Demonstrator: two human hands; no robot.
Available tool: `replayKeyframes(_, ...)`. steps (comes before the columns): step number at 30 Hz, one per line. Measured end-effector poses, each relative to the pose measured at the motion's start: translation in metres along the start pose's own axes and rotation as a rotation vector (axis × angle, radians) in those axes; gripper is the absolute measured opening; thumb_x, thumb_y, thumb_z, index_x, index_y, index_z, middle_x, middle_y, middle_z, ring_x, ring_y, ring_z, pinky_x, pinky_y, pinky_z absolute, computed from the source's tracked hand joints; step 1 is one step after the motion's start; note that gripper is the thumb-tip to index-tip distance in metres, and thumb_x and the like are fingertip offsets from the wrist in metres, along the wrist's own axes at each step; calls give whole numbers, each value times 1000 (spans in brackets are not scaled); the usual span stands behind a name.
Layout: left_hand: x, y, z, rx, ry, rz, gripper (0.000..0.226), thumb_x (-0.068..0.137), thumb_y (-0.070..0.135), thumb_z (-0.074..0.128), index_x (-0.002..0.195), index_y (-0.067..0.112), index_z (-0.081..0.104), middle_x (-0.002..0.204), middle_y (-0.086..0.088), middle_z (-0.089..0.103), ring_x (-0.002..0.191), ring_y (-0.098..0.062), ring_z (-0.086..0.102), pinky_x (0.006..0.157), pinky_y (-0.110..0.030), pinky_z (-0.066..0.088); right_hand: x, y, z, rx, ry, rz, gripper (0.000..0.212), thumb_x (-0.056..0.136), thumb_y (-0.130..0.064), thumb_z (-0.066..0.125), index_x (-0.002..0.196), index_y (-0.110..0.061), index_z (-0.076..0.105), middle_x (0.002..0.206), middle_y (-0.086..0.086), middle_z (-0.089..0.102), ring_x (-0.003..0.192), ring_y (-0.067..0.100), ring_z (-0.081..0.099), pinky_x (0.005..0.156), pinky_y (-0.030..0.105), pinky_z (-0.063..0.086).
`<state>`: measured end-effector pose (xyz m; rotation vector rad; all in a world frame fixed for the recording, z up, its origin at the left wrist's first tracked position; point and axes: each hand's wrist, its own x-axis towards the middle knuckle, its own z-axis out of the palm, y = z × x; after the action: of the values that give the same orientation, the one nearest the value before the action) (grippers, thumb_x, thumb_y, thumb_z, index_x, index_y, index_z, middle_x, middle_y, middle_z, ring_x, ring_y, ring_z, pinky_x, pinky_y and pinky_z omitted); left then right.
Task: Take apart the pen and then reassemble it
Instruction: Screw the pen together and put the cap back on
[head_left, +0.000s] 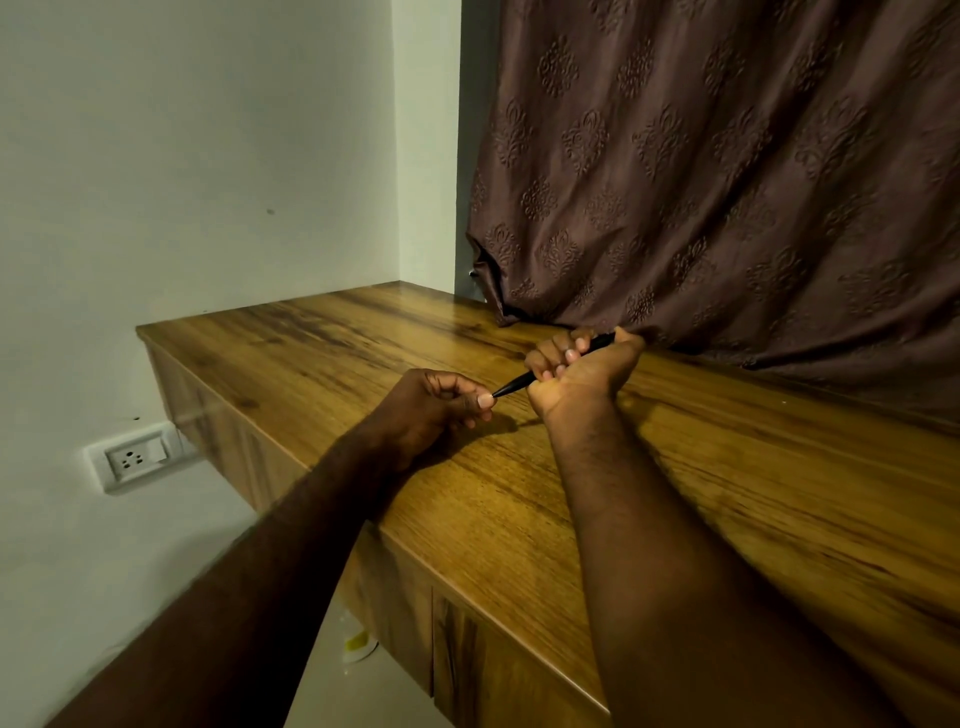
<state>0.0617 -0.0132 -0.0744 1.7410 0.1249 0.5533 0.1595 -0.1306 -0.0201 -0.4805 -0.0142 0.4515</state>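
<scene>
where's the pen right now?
Head view, centre: the black pen is gripped in the right hand, its tip pinched by the left hand, above the wooden desk near the curtain.

Black pen (519, 383), grained brown desk (701, 467), damask-patterned brown curtain (727, 182).

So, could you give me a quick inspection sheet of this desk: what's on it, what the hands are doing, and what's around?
Surface: wooden desk, glossy grain.
Job's things: one black pen, held just above the desk, its middle hidden in a fist.
Clutter: nothing seen.
Hands: right hand grips the pen's barrel in a fist; left hand pinches its tip.
Cables: nothing seen.
Surroundings: brown patterned curtain behind; white wall with a socket on the left; a small yellow and white thing on the floor, which I cannot identify.
</scene>
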Motion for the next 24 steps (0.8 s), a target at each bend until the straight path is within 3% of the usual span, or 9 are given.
replayKeyframes(8, 2, -2, 1, -11, 20, -10, 8, 80, 6, 68, 76, 11, 71, 60, 4, 71, 52, -1, 56, 53, -13, 45, 6, 3, -4, -14, -64, 31, 55, 83, -62, 34, 51, -17, 35, 39, -5, 26, 31, 12, 19, 37, 15, 15)
replayKeyframes(15, 1, -1, 0, -25, 73, -53, 8, 87, 7, 63, 80, 5, 67, 59, 4, 68, 52, -3, 54, 53, -15, 43, 11, 13, -9, -157, 115, -10, 41, 94, -39, 35, 65, -12, 45, 60, 3, 41, 49, 18, 39, 52, 28, 40)
replayKeyframes(20, 3, -2, -3, -81, 197, -81, 13, 93, 9, 56, 83, 11, 64, 67, -2, 68, 55, -7, 56, 52, -17, 45, 25, 21, -25, -560, 170, -111, 36, 97, -34, 40, 78, -12, 61, 62, 0, 47, 50, 12, 41, 46, 24, 32)
replayKeyframes(24, 6, -4, -8, -117, 304, -85, 12, 90, 7, 58, 80, 12, 63, 69, -6, 68, 55, -10, 58, 52, -21, 45, 29, 24, -28, -655, 164, -122, 17, 93, -11, 49, 102, -8, 63, 73, 3, 53, 54, 11, 46, 46, 24, 39)
